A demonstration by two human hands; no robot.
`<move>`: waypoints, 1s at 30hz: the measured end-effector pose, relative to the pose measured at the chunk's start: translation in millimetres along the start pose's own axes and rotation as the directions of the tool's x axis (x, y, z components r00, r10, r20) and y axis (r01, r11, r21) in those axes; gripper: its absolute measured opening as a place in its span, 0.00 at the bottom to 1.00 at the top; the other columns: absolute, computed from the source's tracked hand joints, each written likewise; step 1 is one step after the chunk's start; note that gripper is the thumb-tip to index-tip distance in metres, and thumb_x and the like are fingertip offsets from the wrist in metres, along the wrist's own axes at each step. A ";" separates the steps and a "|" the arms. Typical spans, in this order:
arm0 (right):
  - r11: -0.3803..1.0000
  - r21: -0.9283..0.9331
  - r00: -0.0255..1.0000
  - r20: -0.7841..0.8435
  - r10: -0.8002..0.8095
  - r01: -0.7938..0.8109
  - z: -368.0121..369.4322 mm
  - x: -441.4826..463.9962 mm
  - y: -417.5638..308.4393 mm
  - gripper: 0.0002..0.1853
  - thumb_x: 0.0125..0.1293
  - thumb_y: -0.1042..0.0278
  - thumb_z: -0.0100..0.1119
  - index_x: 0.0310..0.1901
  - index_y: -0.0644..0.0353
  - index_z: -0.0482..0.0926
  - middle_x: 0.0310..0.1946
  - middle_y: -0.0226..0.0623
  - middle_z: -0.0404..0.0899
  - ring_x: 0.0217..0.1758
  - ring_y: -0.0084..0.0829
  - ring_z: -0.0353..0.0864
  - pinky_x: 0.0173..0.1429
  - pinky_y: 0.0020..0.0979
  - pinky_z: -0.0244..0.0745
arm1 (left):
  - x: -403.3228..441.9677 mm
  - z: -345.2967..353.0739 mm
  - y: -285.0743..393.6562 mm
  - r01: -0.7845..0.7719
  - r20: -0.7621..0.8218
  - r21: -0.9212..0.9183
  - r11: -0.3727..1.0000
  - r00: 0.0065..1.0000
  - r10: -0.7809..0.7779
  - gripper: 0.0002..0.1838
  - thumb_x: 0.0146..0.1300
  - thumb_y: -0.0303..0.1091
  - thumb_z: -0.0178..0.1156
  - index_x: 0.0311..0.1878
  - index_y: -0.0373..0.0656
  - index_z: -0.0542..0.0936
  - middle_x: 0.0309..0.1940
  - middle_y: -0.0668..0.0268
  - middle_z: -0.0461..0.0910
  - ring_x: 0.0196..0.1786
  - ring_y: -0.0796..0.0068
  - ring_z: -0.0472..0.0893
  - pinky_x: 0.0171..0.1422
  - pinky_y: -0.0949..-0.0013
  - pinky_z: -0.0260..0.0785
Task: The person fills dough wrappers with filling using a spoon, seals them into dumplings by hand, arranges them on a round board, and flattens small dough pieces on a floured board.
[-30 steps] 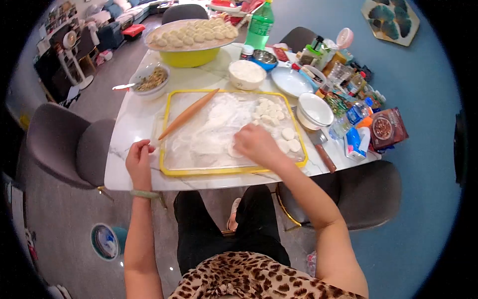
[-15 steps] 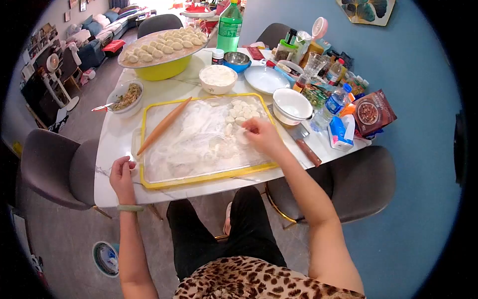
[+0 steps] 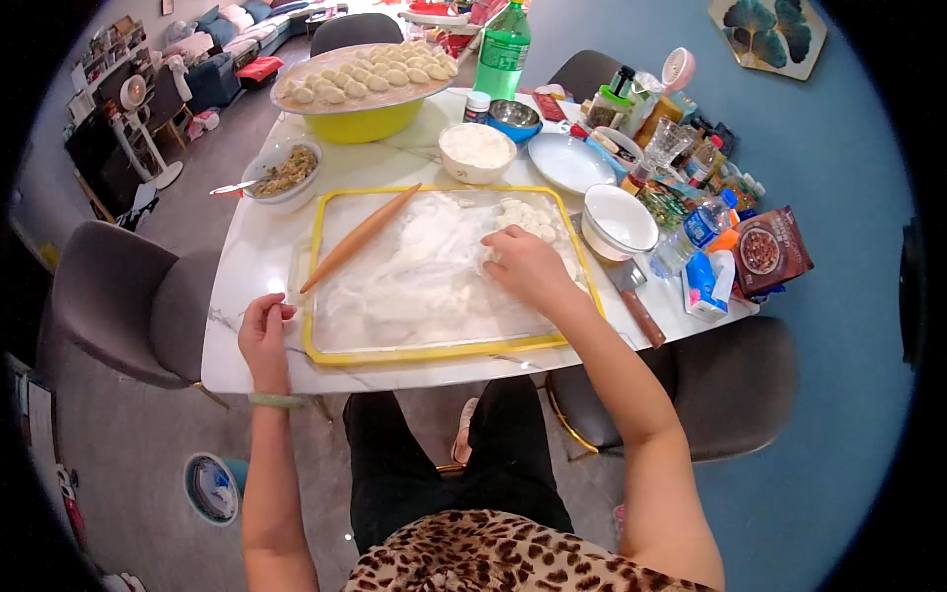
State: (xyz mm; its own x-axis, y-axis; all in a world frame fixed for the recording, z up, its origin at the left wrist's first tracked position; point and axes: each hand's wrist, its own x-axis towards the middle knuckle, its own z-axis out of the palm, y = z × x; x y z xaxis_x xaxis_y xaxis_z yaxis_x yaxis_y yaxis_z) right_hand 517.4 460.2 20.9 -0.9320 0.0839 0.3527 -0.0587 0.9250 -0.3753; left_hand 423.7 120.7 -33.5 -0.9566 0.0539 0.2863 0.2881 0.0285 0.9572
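My right hand [image 3: 533, 271] is over the right part of a floured mat [image 3: 404, 348] with a yellow rim. Its fingers are bent together and pointing down at the flour; anything between them is hidden. Just beyond the fingers lie several small white dough pieces [image 3: 528, 217], partly covered by the hand. My left hand [image 3: 263, 337] hovers at the table's left front edge, beside the mat, fingers curled with thumb and fingertips close together. What it pinches, if anything, is too small to name. A wooden rolling pin [image 3: 361, 239] rests slantwise on the mat's left side.
Behind the mat stand a bowl of flour [image 3: 477, 158], a bowl of filling [image 3: 283, 201] with a spoon, and a tray of dumplings [image 3: 370, 94] on a yellow-green basin. A white bowl [image 3: 619, 229], a wooden-handled knife [image 3: 641, 316] and a water bottle [image 3: 692, 235] are at the right.
The view has shifted, so the table sits further right in it. Relative to the mat, my right hand has moved a little left. My left hand stays beside the mat's left edge.
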 end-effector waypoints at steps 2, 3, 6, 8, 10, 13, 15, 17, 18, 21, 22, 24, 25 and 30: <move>0.990 -0.144 1.000 0.005 -0.002 0.003 12.0 1.6 -1.6 0.10 0.55 0.71 0.58 0.40 0.59 0.80 0.41 0.42 0.77 0.44 0.44 0.78 0.49 0.39 0.74 | 0.8 -0.4 -3.3 -0.002 -0.008 -0.001 1.000 1.000 0.002 0.08 0.67 0.27 0.50 0.43 0.37 0.77 0.32 0.68 0.79 0.37 0.81 0.76 0.44 0.78 0.67; 0.990 -0.144 1.000 0.015 -0.005 0.007 15.2 1.5 -0.7 0.10 0.55 0.71 0.58 0.40 0.59 0.80 0.41 0.42 0.77 0.44 0.44 0.78 0.49 0.39 0.74 | 1.3 0.0 -5.2 -0.011 -0.014 -0.006 1.000 1.000 0.011 0.08 0.67 0.28 0.50 0.43 0.38 0.78 0.32 0.69 0.79 0.36 0.82 0.76 0.42 0.78 0.66; 0.992 -0.094 0.996 0.021 -0.084 0.086 22.4 -2.3 -6.1 0.10 0.55 0.72 0.57 0.39 0.60 0.79 0.41 0.44 0.76 0.43 0.45 0.78 0.48 0.39 0.74 | 2.5 -0.8 -10.0 -0.028 -0.005 -0.018 0.999 1.000 0.028 0.08 0.67 0.28 0.51 0.44 0.38 0.78 0.32 0.69 0.79 0.37 0.82 0.76 0.43 0.79 0.66; 0.988 0.095 0.990 0.062 -0.128 0.121 18.9 -11.1 -25.9 0.10 0.53 0.74 0.59 0.39 0.61 0.79 0.42 0.44 0.76 0.43 0.45 0.77 0.49 0.39 0.74 | 2.1 -0.8 -9.6 -0.024 -0.012 -0.020 0.999 1.000 0.024 0.08 0.67 0.28 0.51 0.44 0.38 0.78 0.32 0.69 0.79 0.37 0.82 0.76 0.43 0.79 0.66; 0.980 0.121 0.985 0.052 -0.165 0.158 22.9 -17.1 -36.9 0.10 0.53 0.74 0.59 0.39 0.61 0.79 0.41 0.43 0.76 0.44 0.45 0.77 0.49 0.39 0.74 | 1.5 -0.5 -8.6 -0.027 -0.009 -0.023 0.999 1.000 0.026 0.08 0.67 0.28 0.51 0.44 0.38 0.78 0.32 0.69 0.79 0.37 0.82 0.76 0.43 0.79 0.66; 0.972 0.104 0.976 0.029 -0.214 0.210 32.3 -17.7 -31.0 0.12 0.52 0.74 0.61 0.40 0.61 0.78 0.40 0.42 0.77 0.44 0.43 0.77 0.48 0.38 0.74 | 1.0 1.2 -4.1 -0.007 -0.011 -0.041 0.999 1.000 0.007 0.08 0.67 0.28 0.51 0.44 0.38 0.78 0.32 0.69 0.79 0.37 0.82 0.76 0.43 0.79 0.66; 0.971 0.067 0.972 0.028 -0.232 0.229 35.6 -18.4 -26.1 0.13 0.51 0.74 0.63 0.41 0.60 0.78 0.40 0.42 0.77 0.44 0.43 0.77 0.48 0.37 0.74 | -0.4 2.4 2.5 0.023 -0.024 -0.029 0.999 0.999 -0.024 0.08 0.66 0.25 0.50 0.43 0.35 0.77 0.32 0.68 0.78 0.37 0.81 0.76 0.45 0.78 0.67; 0.970 0.058 0.971 0.020 -0.239 0.238 37.3 -21.3 -26.5 0.15 0.51 0.73 0.63 0.43 0.60 0.78 0.41 0.42 0.77 0.45 0.42 0.76 0.48 0.37 0.74 | 0.3 2.0 -0.8 0.015 -0.021 -0.055 0.998 1.000 -0.016 0.08 0.66 0.25 0.50 0.43 0.35 0.77 0.32 0.67 0.78 0.37 0.81 0.76 0.45 0.79 0.67; 0.969 0.058 0.970 0.022 -0.240 0.239 36.1 -21.8 -29.7 0.15 0.51 0.73 0.63 0.43 0.60 0.78 0.41 0.42 0.77 0.45 0.42 0.76 0.48 0.37 0.74 | 0.6 1.7 -2.0 0.005 -0.013 -0.081 0.997 1.000 -0.006 0.08 0.66 0.25 0.50 0.42 0.35 0.78 0.31 0.67 0.78 0.37 0.81 0.76 0.44 0.79 0.67; 0.979 0.087 0.981 0.030 -0.190 0.187 26.2 -21.0 -40.7 0.16 0.52 0.75 0.61 0.46 0.62 0.78 0.40 0.42 0.76 0.47 0.43 0.75 0.51 0.37 0.73 | 0.3 1.3 -0.7 -0.007 -0.013 -0.040 0.999 1.000 0.007 0.08 0.66 0.24 0.50 0.43 0.36 0.77 0.31 0.67 0.78 0.37 0.81 0.77 0.44 0.79 0.67; 0.979 0.056 0.980 0.015 -0.198 0.197 22.1 -19.3 -43.1 0.17 0.52 0.75 0.61 0.46 0.62 0.77 0.40 0.42 0.76 0.47 0.43 0.75 0.51 0.36 0.73 | -0.3 1.2 -1.3 -0.003 -0.016 -0.040 0.999 1.000 0.003 0.08 0.66 0.24 0.50 0.43 0.36 0.77 0.31 0.67 0.78 0.37 0.81 0.77 0.44 0.79 0.67; 0.978 0.024 0.978 -0.002 -0.207 0.207 18.9 -18.6 -41.7 0.17 0.52 0.76 0.61 0.47 0.61 0.77 0.40 0.42 0.76 0.47 0.42 0.75 0.50 0.36 0.73 | 0.5 1.7 -1.3 0.010 -0.017 -0.042 0.999 1.000 -0.011 0.08 0.66 0.24 0.50 0.43 0.36 0.78 0.31 0.67 0.79 0.37 0.81 0.77 0.44 0.78 0.68; 0.974 0.079 0.975 0.055 -0.215 0.210 19.0 -18.9 -38.9 0.18 0.52 0.75 0.61 0.47 0.61 0.77 0.40 0.42 0.76 0.46 0.42 0.75 0.50 0.36 0.73 | 1.1 1.5 -1.8 0.008 -0.018 -0.042 0.999 1.000 -0.009 0.08 0.66 0.24 0.50 0.43 0.36 0.78 0.31 0.67 0.79 0.37 0.81 0.77 0.44 0.78 0.68; 0.961 0.115 0.961 0.084 -0.263 0.253 35.0 -18.8 -28.8 0.20 0.52 0.73 0.63 0.49 0.59 0.77 0.44 0.42 0.75 0.47 0.41 0.76 0.50 0.36 0.73 | 0.9 2.0 -1.3 0.016 -0.019 -0.041 0.999 1.000 -0.017 0.08 0.66 0.24 0.50 0.43 0.35 0.78 0.31 0.67 0.79 0.37 0.82 0.77 0.45 0.79 0.68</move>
State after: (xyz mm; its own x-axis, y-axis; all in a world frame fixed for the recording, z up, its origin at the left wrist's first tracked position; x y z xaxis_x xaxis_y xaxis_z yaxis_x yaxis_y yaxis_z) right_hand 524.0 419.0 -5.0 -0.9104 -0.1940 0.3655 -0.3333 0.8672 -0.3699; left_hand 422.5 122.8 -34.6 -0.9619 0.0348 0.2711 0.2708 -0.0119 0.9626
